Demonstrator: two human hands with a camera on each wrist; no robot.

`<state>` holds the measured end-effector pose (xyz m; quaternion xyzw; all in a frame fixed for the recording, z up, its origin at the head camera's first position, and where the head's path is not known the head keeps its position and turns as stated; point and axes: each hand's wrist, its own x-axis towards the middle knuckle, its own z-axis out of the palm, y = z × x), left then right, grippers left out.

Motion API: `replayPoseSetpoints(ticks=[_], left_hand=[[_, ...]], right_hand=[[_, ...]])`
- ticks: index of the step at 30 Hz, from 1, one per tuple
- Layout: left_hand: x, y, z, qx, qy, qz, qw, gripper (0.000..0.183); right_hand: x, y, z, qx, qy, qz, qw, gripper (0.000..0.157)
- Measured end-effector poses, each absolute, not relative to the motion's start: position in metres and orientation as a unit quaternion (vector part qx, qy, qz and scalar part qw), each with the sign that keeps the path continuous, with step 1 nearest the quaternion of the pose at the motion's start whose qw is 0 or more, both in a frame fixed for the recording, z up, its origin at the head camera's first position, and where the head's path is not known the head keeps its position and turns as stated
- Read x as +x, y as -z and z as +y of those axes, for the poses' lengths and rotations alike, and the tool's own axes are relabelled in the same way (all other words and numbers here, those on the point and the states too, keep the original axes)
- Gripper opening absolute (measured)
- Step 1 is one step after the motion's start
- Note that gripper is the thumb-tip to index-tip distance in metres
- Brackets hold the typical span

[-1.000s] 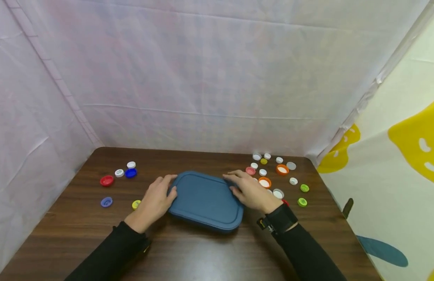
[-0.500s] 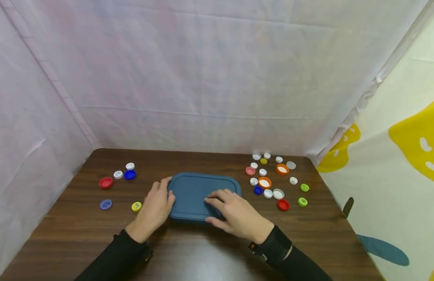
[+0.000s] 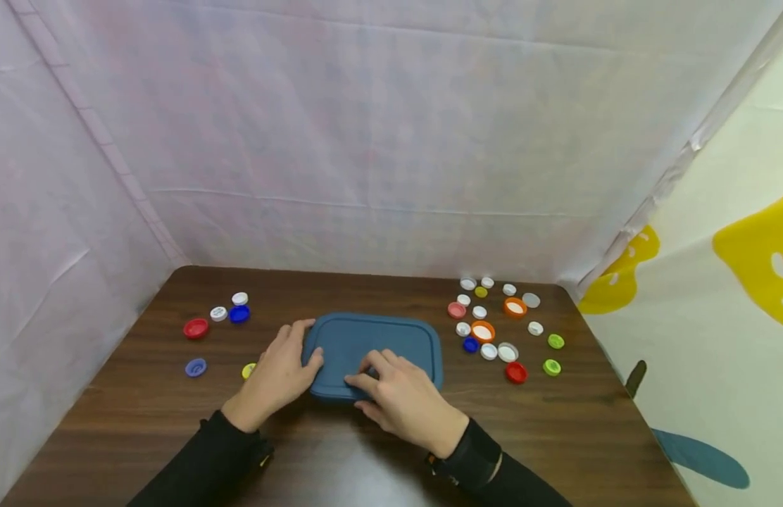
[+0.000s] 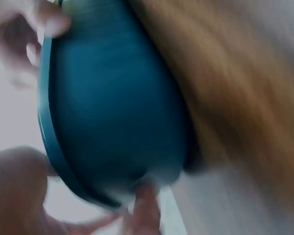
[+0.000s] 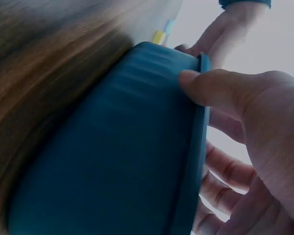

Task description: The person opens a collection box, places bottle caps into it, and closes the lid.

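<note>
"What's the person got hold of there?"

"A dark blue box (image 4: 122, 107), sitting around the middle of the worktop (image 3: 144, 429), well in from its left and right edges, with the lid (image 3: 375, 334) on."

"And the left hand (image 3: 279, 370)?"

"Wrapped round the box's left end. The thumb lies over the lid and a finger touches the side wall, so it's gripping that end."

"What about the right hand (image 3: 407, 405)?"

"At the box's near edge. The thumb's against the rim and the fingers are bent over the top, so it's pinching the lid there."

"Plenty of caps about, too."

"Toward the worktop's left edge I see a red cap (image 3: 196, 328), a blue cap (image 3: 239, 314) just beside two white caps (image 3: 218, 314), a bluish-violet cap (image 3: 196, 367), and a yellow cap (image 3: 248, 370) partly hidden by the left hand."

"And at the far right corner?"

"A scatter of mostly white ones, with two orange caps (image 3: 483, 332) among them. Two green caps (image 3: 556, 341) lie closest to the right edge."
</note>
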<state>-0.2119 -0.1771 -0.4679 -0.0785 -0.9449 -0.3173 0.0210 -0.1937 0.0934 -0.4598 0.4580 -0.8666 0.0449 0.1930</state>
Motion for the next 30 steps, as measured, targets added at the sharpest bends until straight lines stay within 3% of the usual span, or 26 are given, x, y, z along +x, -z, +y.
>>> replayPoseSetpoints(ticks=[7,13,20,30], left_hand=[[-0.225,0.473,-0.202,-0.191,0.366,-0.907,-0.083,0.129],[-0.226,0.478,-0.207,-0.256,0.361,-0.893,-0.085,0.156],[-0.221,0.484,-0.198,-0.241,0.333,-0.91,-0.056,0.158],[-0.22,0.484,-0.192,-0.221,0.332,-0.916,-0.04,0.152]], right_hand=[[-0.191,0.452,0.098,0.456,-0.055,-0.875,0.156,0.039],[-0.19,0.45,0.095,0.451,-0.043,-0.879,0.148,0.041],[-0.188,0.454,0.074,0.457,-0.033,-0.873,0.166,0.041],[-0.189,0.453,0.057,0.464,-0.036,-0.86,0.208,0.023]])
